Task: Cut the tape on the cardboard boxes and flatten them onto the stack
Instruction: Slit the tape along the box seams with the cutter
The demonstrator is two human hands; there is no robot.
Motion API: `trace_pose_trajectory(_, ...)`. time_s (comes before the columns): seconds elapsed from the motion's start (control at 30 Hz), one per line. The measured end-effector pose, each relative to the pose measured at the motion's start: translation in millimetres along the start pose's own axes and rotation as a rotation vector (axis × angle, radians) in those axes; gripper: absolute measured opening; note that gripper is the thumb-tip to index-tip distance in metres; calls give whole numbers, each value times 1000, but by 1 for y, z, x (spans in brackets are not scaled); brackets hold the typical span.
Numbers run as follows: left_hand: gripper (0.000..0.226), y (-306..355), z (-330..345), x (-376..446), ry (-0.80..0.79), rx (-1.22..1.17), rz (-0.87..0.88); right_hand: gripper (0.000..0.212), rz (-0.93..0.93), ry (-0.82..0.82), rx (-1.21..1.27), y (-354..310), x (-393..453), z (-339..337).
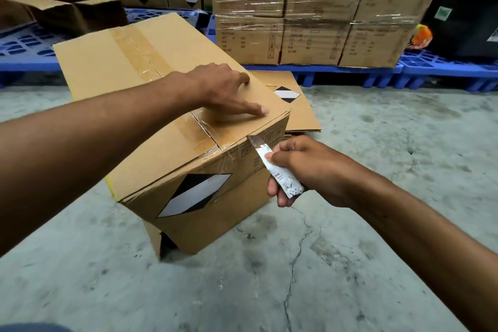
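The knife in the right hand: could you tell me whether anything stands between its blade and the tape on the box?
Nothing visible does. The knife, gripped by the right hand, has its tip at the top edge of the box, beside the tape. The left hand presses on the lid behind that edge, off the tape.

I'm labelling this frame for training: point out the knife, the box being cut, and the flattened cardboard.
knife (272, 167), head view, on its paper-wrapped handle.
box (151, 159), head view, on its top flap.
flattened cardboard (301, 113), head view, on the top sheet.

Shrink-wrapped cartons (318, 8) on blue pallets (444, 73), cracked concrete floor (377, 224)
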State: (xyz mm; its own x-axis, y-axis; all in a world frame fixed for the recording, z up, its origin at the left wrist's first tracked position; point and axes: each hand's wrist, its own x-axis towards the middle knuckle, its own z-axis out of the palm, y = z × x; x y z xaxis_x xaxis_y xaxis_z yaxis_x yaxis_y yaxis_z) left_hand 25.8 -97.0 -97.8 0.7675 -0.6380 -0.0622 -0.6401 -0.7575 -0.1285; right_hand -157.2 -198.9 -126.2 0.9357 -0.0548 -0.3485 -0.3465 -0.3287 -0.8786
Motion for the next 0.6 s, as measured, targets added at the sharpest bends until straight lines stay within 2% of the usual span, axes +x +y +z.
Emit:
trace_pose_trajectory(0.1, 111, 9, -1, -2, -34, 10, -11, 19, 18, 8, 14, 0, 1, 1)
trace_pose_trajectory(0.6, 109, 6, 6, -4, 9, 90, 26, 17, -13, 14, 107, 7, 3, 5)
